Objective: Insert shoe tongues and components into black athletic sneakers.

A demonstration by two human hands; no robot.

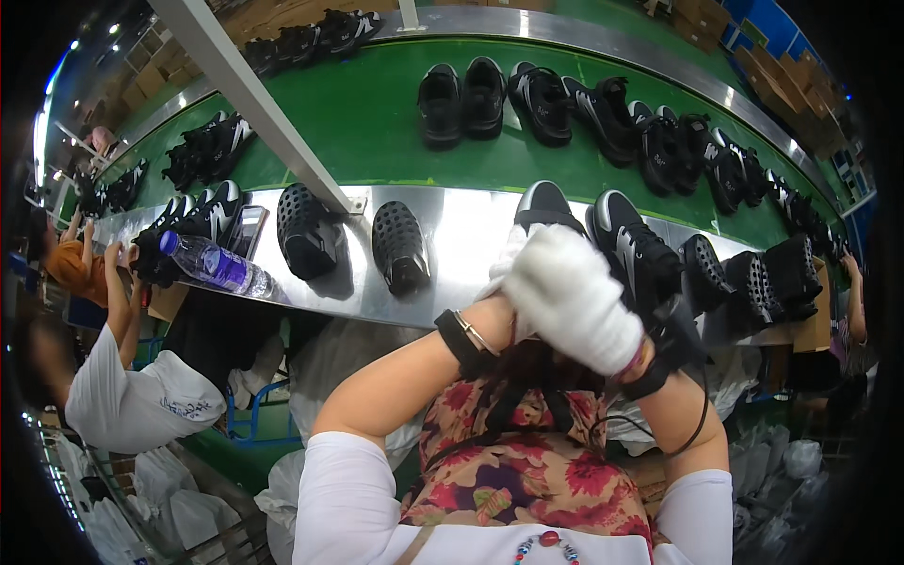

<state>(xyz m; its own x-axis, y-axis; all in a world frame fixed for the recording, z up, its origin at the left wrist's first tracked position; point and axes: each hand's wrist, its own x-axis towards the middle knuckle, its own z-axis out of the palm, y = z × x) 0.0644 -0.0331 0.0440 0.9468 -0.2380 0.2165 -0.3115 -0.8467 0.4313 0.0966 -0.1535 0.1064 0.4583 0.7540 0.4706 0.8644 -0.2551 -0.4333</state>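
Both my hands wear white knitted gloves and meet over a black sneaker [544,200] with a grey toe at the bench edge. My left hand [507,259] is closed at the sneaker's near part, partly covered by the other glove. Crossing in front, my right hand [574,297] is curled closed; its fingertips and whatever they grip are hidden. Beside it on the right stands another black sneaker [633,240] with a grey toe and pale side marks. Two dark, hole-dotted shoe-shaped pieces [307,231] [399,247] lie to the left on the metal.
The metal bench edge [461,212] borders a green conveyor [377,122] carrying rows of black shoes. A white post [254,99] rises at left. A water bottle [221,266] and a phone [247,231] lie near a co-worker in a white shirt [141,400]. More hole-dotted pieces [749,282] stand at right.
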